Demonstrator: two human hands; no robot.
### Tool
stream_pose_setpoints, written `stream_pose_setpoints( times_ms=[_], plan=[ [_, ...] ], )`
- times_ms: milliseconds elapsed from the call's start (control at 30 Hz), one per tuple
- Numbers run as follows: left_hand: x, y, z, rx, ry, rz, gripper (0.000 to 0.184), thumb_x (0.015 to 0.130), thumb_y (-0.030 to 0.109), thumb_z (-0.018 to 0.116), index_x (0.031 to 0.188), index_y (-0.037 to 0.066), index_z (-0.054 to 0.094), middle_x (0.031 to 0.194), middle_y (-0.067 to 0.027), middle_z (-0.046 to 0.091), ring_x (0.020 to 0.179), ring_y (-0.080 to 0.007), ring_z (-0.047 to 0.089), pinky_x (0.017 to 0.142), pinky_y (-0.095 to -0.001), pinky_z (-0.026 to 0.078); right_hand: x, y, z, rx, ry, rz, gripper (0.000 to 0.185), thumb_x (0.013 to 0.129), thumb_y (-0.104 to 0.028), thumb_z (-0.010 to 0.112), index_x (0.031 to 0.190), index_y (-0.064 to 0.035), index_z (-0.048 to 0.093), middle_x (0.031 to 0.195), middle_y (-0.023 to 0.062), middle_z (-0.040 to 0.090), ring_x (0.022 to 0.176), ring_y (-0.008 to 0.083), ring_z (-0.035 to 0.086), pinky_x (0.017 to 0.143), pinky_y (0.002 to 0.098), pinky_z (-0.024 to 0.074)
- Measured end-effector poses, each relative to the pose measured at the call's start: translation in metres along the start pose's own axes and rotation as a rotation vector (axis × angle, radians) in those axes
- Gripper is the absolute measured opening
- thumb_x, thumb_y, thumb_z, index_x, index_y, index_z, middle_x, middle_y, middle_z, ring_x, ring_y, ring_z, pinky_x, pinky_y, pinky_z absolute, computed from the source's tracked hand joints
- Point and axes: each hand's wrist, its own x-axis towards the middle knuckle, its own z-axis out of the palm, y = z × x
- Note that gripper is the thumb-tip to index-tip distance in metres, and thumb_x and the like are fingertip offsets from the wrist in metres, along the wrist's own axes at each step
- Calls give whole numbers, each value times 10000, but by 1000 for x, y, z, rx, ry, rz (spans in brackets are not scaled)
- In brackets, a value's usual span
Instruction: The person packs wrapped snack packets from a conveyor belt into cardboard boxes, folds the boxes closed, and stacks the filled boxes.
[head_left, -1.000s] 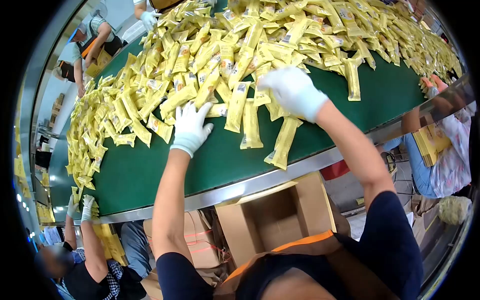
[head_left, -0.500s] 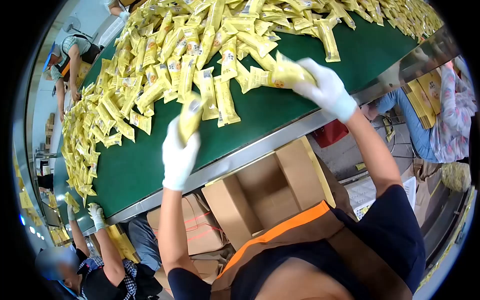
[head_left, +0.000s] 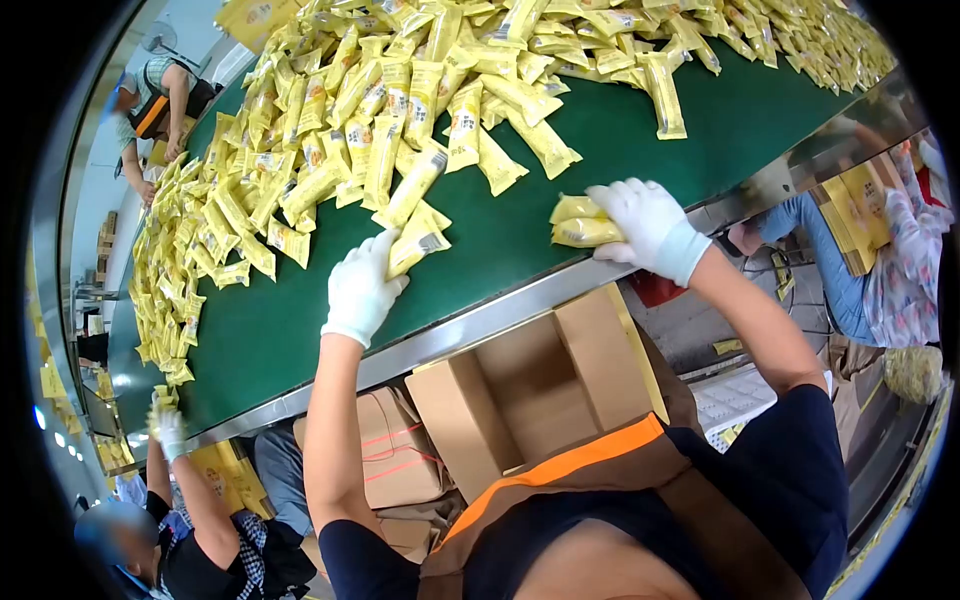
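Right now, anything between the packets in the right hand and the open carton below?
Yes: the metal edge of the green work surface runs between the yellow packets in the right hand and the open carton. Nothing else visible blocks that way.

A fan (head_left: 158, 38) stands near a pale wall (head_left: 108, 185), lights (head_left: 59, 439) glow far left, grey floor (head_left: 715, 318) lies right.
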Motion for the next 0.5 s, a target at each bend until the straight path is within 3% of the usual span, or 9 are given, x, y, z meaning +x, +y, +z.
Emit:
stream_pose_setpoints(
  times_ms=[67,100,167,200,267,300,333,400,500],
  plan=[
    [1,-4,7,-11,63,-9,607,808,331,729,1329,118,503,1075,-126,631,1001,-345,617,824,-435,505,15,12,-14,295,-193,200,564,743,-326,781,1187,-32,598,1000,174,658,918,318,646,850,389,506],
    [3,-2,12,-12,107,-5,609,819,374,716,1327,113,504,1061,-128,629,995,-346,617,818,-435,505,30,13,-15,462,-39,268,576,772,-392,763,1157,9,611,1040,180,684,946,315,667,868,383,519],
    [8,5,20,11,185,20,651,855,534,630,1321,92,523,1054,-118,626,963,-319,624,776,-417,508,80,12,-29,949,173,245,636,813,-487,731,1194,8,610,1036,107,675,887,141,634,796,295,513],
    [11,11,19,27,169,-5,632,872,529,613,1321,93,526,1051,-121,625,961,-320,624,771,-418,508,107,7,-37,1035,239,305,657,827,-506,711,1220,9,602,1036,102,670,892,141,634,795,287,507],
    [14,21,15,61,131,-54,596,905,517,580,1323,95,531,1046,-127,625,957,-322,625,759,-421,507,157,13,-35,787,245,439,909,743,-667,690,1305,36,561,1247,191,603,1147,252,581,965,353,452],
    [15,21,16,51,118,-66,572,940,509,532,1328,90,539,1047,-145,616,963,-332,619,759,-431,507,180,21,-23,754,71,459,1027,696,-745,660,1344,42,534,1368,230,534,1260,309,525,1042,385,407],
    [14,19,15,16,111,-56,559,951,493,520,1338,89,534,1038,-150,607,968,-338,609,769,-430,506,195,25,-1,561,66,507,1066,736,-738,636,1403,74,455,1441,283,451,1358,365,430,1109,402,353],
    [9,18,14,-57,95,-37,535,975,461,496,1356,86,525,1021,-161,589,976,-350,591,790,-429,504,202,15,5,436,34,478,1087,665,-772,646,1384,31,502,1425,247,493,1317,350,491,1092,391,383],
    [1,28,17,-17,184,8,567,895,417,626,1336,69,542,1057,-163,569,986,-361,582,805,-434,506,173,9,-8,340,-96,376,1073,673,-746,656,1394,30,489,1421,248,498,1313,343,496,1087,384,388]
  ],
)
